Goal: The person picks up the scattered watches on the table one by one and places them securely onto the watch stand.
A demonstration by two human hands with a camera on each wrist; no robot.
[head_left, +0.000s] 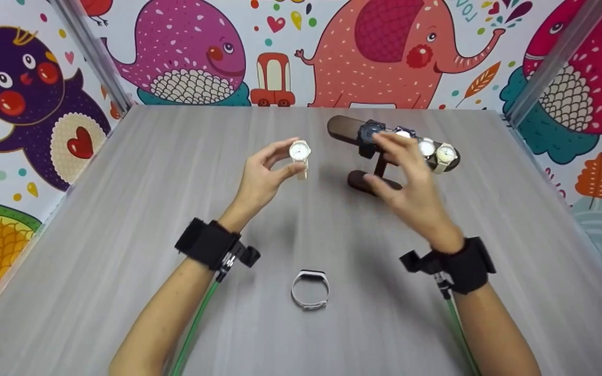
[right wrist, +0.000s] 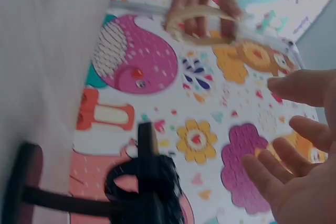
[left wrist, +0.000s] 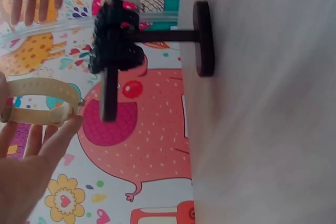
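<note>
A cream wristwatch [head_left: 300,151] with a round white dial is pinched between the thumb and fingers of my left hand [head_left: 262,180], held up over the table. In the left wrist view its cream strap [left wrist: 44,86] forms a closed loop. My right hand [head_left: 411,190] is spread with nothing in it; in the head view it overlaps a dark T-shaped watch stand [head_left: 344,127]. On that stand's bar sit several watches: a black one [head_left: 370,133], a dark one partly hidden by my fingers, a white-faced one [head_left: 426,148] and a cream one [head_left: 446,154] at the right end.
A white smart band [head_left: 310,290] with a dark screen stands as a loop on the grey table [head_left: 139,250], between my forearms. Walls [head_left: 280,31] with cartoon animals enclose the back and both sides. Green cables [head_left: 194,326] run from both black wrist straps [head_left: 209,244].
</note>
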